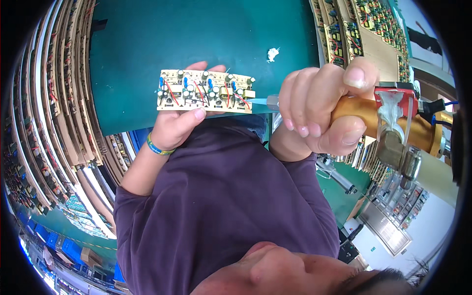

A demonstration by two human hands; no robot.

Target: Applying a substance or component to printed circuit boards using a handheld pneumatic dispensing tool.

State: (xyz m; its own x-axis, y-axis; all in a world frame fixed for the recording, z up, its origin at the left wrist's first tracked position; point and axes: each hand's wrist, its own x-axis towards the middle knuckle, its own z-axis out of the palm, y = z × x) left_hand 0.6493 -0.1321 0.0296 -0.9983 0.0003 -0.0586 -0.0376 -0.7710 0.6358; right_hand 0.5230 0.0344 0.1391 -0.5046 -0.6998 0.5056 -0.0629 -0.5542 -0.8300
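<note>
My left hand [179,125] grips a long tan circuit board [196,104] from below, with the thumb on its near edge and fingertips showing past the far edge. Capacitors, blue parts and red and black wires stand on the board's upper face. My right hand [324,105] is wrapped round a glue dispensing gun [355,110] with a gold barrel and a red-and-black block on top. Its pale blue tapered nozzle [259,101] points left, the tip at the board's right end near a red wire. Whether the tip touches the board I cannot tell.
A white lump [273,54] lies on the green mat [196,34] beyond the board. Stacked cardboard trays of boards [69,88] rise at the left, and more populated boards [366,34] lie at the far right. Cables [450,104] and a hose trail from the gun.
</note>
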